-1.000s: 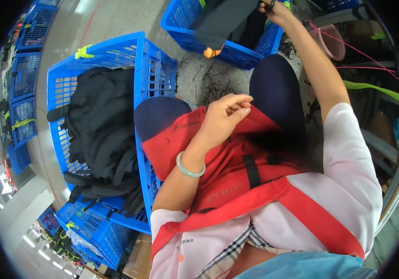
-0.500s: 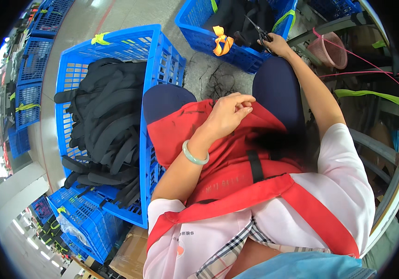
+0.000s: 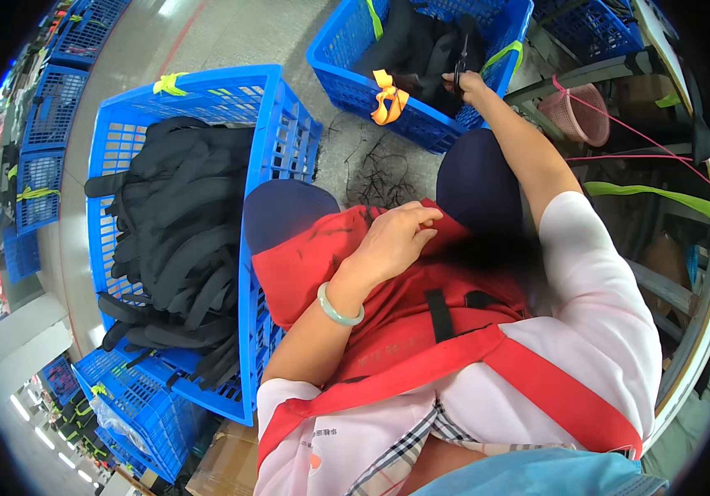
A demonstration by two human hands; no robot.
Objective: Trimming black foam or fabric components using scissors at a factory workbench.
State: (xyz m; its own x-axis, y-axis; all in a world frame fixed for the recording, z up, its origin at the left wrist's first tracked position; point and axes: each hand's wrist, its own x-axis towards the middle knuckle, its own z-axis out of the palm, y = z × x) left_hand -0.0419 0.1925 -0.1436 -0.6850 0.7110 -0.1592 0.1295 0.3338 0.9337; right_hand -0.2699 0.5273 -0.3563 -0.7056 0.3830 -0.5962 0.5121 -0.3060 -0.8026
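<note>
My right hand (image 3: 471,86) reaches forward to the near right rim of the far blue crate (image 3: 421,116). It is closed on the dark handles of a pair of scissors (image 3: 463,56), whose blades point away from me over the dark fabric pieces (image 3: 413,45) in that crate. Over the red apron (image 3: 297,277) on my lap rests my left hand (image 3: 390,240), wearing a pale bangle (image 3: 339,306) at the wrist. Its fingers are loosely bent, the thumb stands a little off them, and nothing shows in it.
A large blue crate (image 3: 268,107) heaped with long black padded strips (image 3: 181,207) stands at my left. Dark thread scraps (image 3: 380,169) litter the floor between my knees. A pink basket (image 3: 576,114) and pink cords are at the right, beside a metal frame. More blue crates (image 3: 61,99) line the far left.
The scissors have swung from pointing up-left to nearly straight ahead, in among the far crate's pieces. My left hand stays over the apron. The whole view has shifted slightly.
</note>
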